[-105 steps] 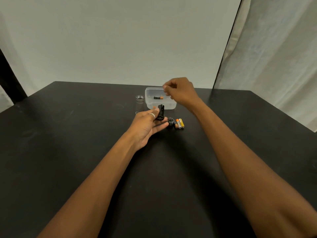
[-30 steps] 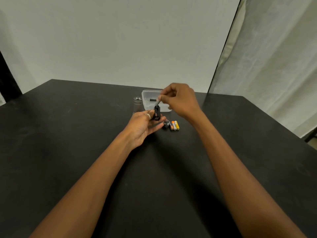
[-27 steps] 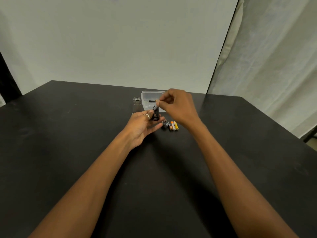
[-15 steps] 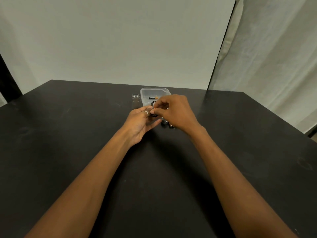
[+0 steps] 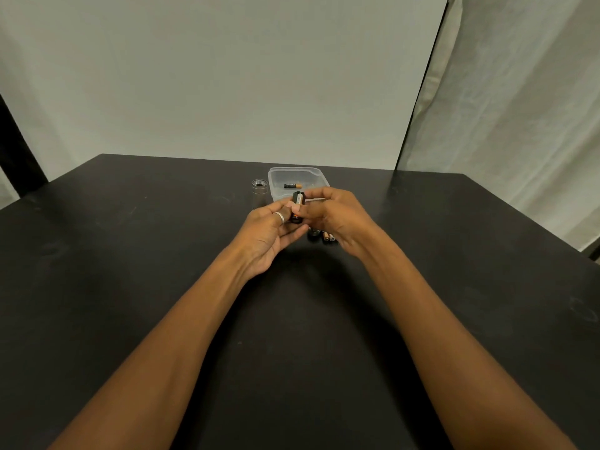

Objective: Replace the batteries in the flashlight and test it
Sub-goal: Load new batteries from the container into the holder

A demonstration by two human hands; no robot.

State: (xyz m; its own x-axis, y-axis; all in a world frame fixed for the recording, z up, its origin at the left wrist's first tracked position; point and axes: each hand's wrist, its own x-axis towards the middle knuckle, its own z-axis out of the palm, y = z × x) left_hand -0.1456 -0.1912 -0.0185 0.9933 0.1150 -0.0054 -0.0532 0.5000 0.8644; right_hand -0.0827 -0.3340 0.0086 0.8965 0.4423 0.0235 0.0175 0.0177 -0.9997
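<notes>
Closing on the black battery holder (image 5: pixel 296 212), the right hand (image 5: pixel 337 219) has dropped from its raised position of one second earlier. Its thumb and fingertips now pinch a pale AAA cell (image 5: pixel 300 200) against the holder's slot. The left hand (image 5: pixel 268 233) grips the holder from below, fingers curled round it, just above the table (image 5: pixel 130 287). Probable step: seating a cell; polarity cannot be read. Two loose batteries (image 5: pixel 328 237) lie beside the right wrist, and one black-and-orange battery (image 5: pixel 293 186) lies in the clear container (image 5: pixel 321 178). The flashlight body (image 5: pixel 259 190) stands upright just left of the container, so reassembly and testing remain.
</notes>
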